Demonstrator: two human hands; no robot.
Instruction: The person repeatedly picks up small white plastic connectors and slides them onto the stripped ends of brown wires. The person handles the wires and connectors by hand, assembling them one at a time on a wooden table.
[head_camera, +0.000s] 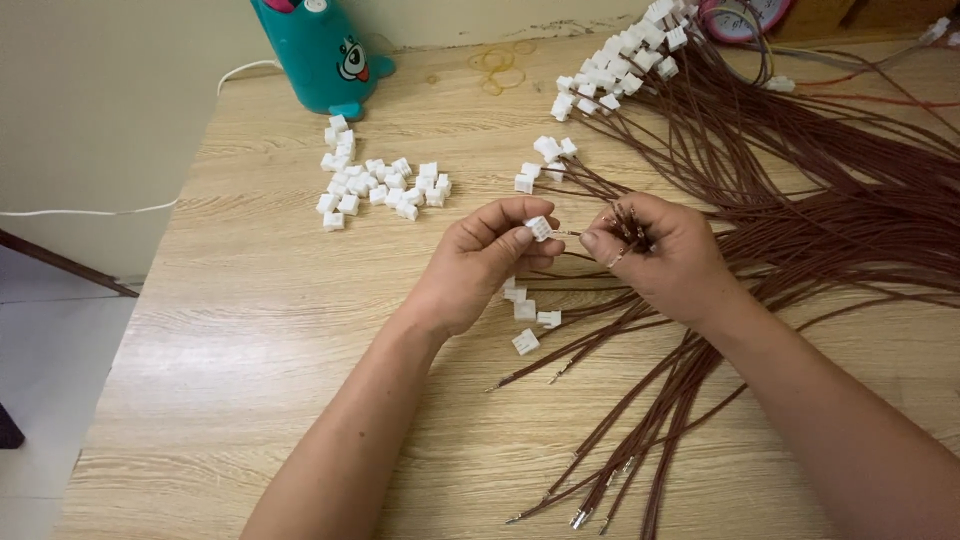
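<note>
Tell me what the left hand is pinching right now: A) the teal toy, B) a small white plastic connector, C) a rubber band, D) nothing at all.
B: the left hand pinches a small white plastic connector at its fingertips, while the right hand grips a bunch of brown wires beside it.

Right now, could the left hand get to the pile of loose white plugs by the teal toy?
Probably yes. Bare table lies between the left hand and the pile of loose white plugs, though its fingers hold one white plug.
</note>
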